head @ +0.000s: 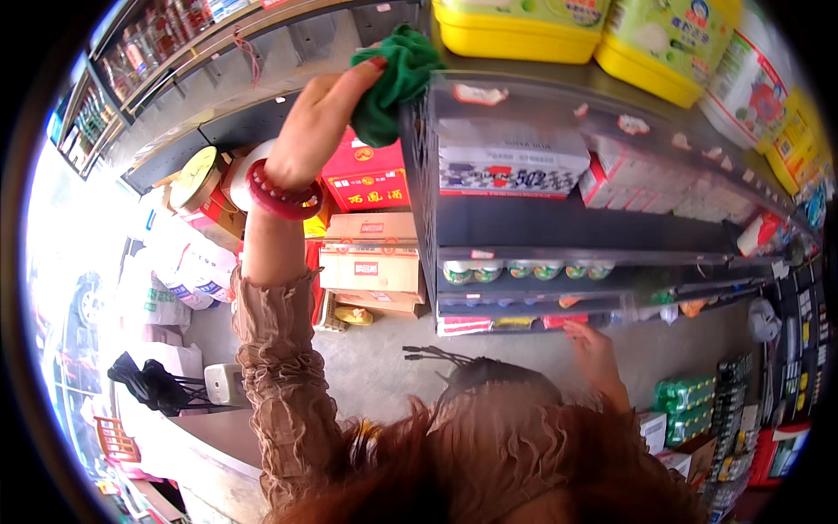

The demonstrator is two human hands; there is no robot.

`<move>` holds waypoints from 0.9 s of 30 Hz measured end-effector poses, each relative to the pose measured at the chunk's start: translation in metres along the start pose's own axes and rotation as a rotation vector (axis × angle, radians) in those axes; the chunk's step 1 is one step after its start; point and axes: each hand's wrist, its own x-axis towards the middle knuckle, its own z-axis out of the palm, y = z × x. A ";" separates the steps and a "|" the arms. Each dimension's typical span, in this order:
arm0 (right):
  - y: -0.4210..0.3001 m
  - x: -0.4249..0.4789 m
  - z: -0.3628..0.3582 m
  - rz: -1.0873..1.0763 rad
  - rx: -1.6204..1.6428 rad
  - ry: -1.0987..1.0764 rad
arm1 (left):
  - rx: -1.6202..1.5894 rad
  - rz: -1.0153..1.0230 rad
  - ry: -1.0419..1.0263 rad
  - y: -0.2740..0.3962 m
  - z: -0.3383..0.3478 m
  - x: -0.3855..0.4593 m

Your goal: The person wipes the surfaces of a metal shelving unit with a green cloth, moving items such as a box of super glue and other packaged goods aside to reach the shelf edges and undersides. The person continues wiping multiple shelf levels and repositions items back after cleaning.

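Observation:
My left hand (321, 124), with a red bangle and a beaded bracelet at the wrist, is raised and grips a crumpled green cloth (396, 85). The cloth touches the end of the shelving unit, near its top left corner. My right hand (589, 347) hangs lower down, in front of the bottom shelves, with fingers apart and nothing seen in it. Yellow plastic tubs (524, 36) stand on the unit's top, to the right of the cloth. A white glue box (510, 160) lies on the shelf below them.
Stacked cardboard cartons (370, 265) and a red box (366, 177) stand left of the shelving unit (510, 226). White sacks (190, 268) and a counter (216, 439) are at the left. Green bottle packs (684, 406) are on the floor at lower right.

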 end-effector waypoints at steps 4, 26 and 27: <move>0.002 -0.002 0.001 -0.039 -0.007 0.037 | -0.087 0.027 0.180 -0.001 0.018 -0.021; 0.054 -0.022 -0.056 -0.018 0.064 0.015 | 0.667 0.091 0.402 -0.069 0.211 -0.102; 0.057 -0.026 -0.062 -0.022 0.077 0.012 | 0.796 0.159 0.399 -0.092 0.215 -0.094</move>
